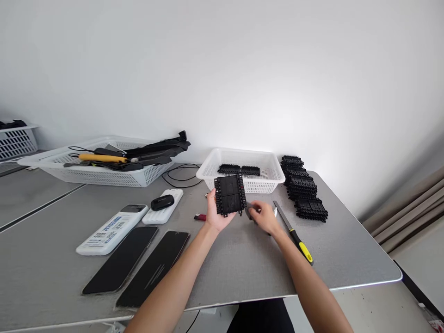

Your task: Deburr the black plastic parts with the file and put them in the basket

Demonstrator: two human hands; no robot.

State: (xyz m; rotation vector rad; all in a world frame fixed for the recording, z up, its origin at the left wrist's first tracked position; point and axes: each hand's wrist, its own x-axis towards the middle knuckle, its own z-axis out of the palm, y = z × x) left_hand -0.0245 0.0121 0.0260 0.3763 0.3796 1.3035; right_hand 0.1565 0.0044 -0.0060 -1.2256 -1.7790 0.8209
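My left hand [217, 220] is closed around a black plastic panel [230, 194] with toothed, hinge-like sides, tilted up above the table. Right beside that panel, my right hand [266, 219] pinches a small dark grey flat piece [250, 212]; its exact kind is too small to tell. A white-tipped object [275, 212], partly hidden, lies behind my right hand. To the right rests a flat file [293, 233] with a black and yellow handle. A red object [200, 217] lies on the table left of my left hand, partly covered by it.
Behind my hands, a white basket [208, 173] holds two black panels [250, 170]. Stacked black panels [301, 185] stand at the right. To the left are a basket of tools [138, 179], power banks [113, 231], two phones [121, 259] and a black cable [173, 178].
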